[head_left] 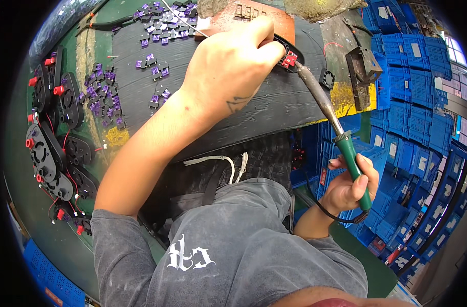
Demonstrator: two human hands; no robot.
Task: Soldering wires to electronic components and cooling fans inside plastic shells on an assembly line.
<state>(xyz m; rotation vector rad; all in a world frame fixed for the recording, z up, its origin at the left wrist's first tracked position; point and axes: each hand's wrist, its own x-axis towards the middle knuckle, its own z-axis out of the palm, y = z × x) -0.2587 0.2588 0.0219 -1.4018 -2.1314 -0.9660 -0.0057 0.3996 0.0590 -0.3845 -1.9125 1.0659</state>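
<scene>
My left hand (232,62) is closed on a small black plastic housing (296,49) at the far side of the work surface. Its fingertips are hidden behind the hand. A red part (290,60) sits in the housing, with the soldering iron's tip touching it or just beside it. My right hand (352,188) grips the green handle of the soldering iron (320,94), its metal shaft slanting up and left. A thin silvery wire (185,21) runs from the top edge to behind my left hand; whether that hand holds it I cannot tell.
Purple-and-black switch-like parts (101,94) lie in loose piles at the left. Beyond them are several black housings (41,158) with red knobs and wires. A copper-coloured block (279,25), a small fan (327,78) and a metal bracket (364,66) stand nearby. Blue crates (397,97) stack at the right.
</scene>
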